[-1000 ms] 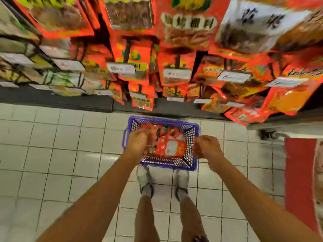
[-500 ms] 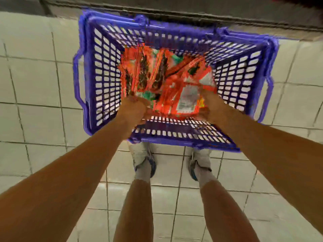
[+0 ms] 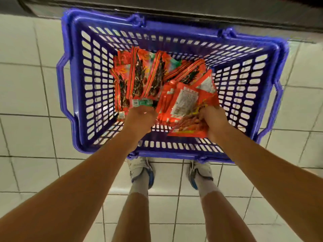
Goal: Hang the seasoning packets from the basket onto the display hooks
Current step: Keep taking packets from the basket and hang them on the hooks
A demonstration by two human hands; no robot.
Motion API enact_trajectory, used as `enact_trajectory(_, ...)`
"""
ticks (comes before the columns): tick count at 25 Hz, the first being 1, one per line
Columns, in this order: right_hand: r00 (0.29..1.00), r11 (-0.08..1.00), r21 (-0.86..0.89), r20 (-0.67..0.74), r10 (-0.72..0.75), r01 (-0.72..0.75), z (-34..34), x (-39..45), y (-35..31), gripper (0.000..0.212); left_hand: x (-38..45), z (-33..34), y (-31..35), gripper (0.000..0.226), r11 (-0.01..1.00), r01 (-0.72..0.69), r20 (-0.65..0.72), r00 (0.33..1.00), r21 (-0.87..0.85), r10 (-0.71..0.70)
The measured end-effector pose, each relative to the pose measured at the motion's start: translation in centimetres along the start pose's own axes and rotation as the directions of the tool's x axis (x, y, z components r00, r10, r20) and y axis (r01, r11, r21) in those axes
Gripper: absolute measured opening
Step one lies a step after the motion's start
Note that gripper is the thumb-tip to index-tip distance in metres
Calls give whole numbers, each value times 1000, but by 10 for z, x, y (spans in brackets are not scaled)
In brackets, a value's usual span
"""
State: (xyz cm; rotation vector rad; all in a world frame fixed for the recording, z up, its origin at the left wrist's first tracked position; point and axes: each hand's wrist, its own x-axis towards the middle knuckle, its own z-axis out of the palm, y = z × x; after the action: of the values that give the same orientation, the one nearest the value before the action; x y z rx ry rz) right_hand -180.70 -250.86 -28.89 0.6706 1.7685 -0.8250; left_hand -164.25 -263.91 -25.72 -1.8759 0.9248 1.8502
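Evidently gathering stock to hang, the right hand (image 3: 215, 122) gripped red packets (image 3: 185, 105) inside the basket (image 3: 244, 88), while the left hand (image 3: 140, 119) curled around others.

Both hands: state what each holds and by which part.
Right hand grips a red seasoning packet by its right edge. Left hand is among the packets; its hold cannot be told.

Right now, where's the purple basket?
In the head view the purple basket stands on the white tiled floor, just ahead of the person's shoes, against the dark shelf base, both hands inside it.
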Motion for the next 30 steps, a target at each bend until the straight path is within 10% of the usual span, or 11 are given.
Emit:
enact_trajectory(3, 969, 998, -21, 237, 67, -64, -1, -36, 9, 69, -10, 5, 3, 43, 999, 18, 97, 995, -29, -15)
enact_trajectory(6, 894, 994, -52, 435, 107, -94, 7, -42, 3, 45, -6, 2, 3, 25, 973, 67, 125, 991, -223, -40)
enact_trajectory(13, 974, 979, 28, 112, 199, -203, 47, 58, -34, 56, 22, -40, -11, 11, 975, -175, -85, 983, -137, 165)
enact_trajectory(18, 991, 991, 1, 28, 132, -132, 40, 65, -19, 15, 18, -48, -15, 15, 961, -202, -69, 979, -190, 192)
enact_trajectory(22, 995, 997, 22, -68, 78, -77, 2, 16, -8, 40, -11, -48, -5, 14, 956, -190, -66, 981, -224, 180)
enact_trajectory(30, 938, 964, 122, 230, -260, 237, -40, -168, -94, 22, -157, -66, 63, 31, 911, -306, -32, 950, -275, 310)
